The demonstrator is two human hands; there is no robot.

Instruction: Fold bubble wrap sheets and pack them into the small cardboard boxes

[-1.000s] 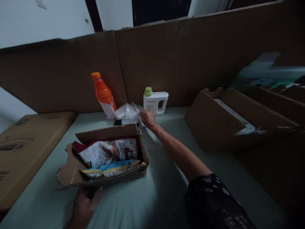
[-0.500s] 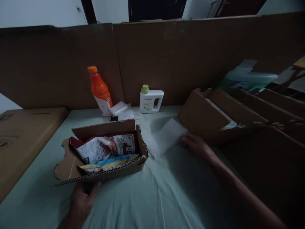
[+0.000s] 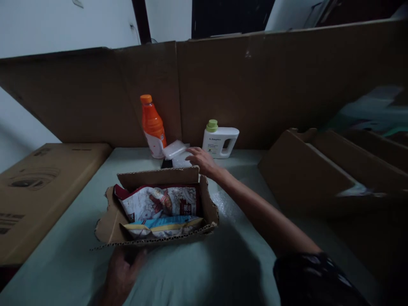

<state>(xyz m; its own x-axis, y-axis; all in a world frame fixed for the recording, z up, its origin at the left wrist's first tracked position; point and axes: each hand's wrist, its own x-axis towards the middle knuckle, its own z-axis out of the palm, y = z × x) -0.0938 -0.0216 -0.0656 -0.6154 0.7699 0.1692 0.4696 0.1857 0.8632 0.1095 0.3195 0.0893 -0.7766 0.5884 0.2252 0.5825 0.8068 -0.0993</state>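
1. Left hand (image 3: 120, 274): I have it at the near lower edge of the open cardboard box (image 3: 106, 227). The thumb stands apart from the fingers; the fingertips are hidden by the box, so I cannot tell whether they grip it.
2. Right hand (image 3: 202, 161): I have it extended beyond the far wall of the box, at the folded bubble wrap (image 3: 174, 149). The fingers are part-bent and slightly parted. I cannot tell whether they have closed on any layer.
3. Cardboard box: it sits on the cloth-covered surface (image 3: 239, 263), left of the right forearm. It contains a maroon-and-white bag (image 3: 161, 203) and, along the near wall, a blue-and-yellow bag (image 3: 167, 225).
4. Bubble wrap: the folded stack lies between the orange bottle (image 3: 153, 127) and the right hand. A separate bubble-wrap sheet (image 3: 225, 206) lies just right of the box, partly covered by the forearm.
5. White jug (image 3: 216, 143): upright, green-capped, just behind the right hand.
6. Perimeter: I see a flat carton (image 3: 41, 178) at left, cardboard bins (image 3: 296, 170) at right and a cardboard panel (image 3: 223, 85) behind.
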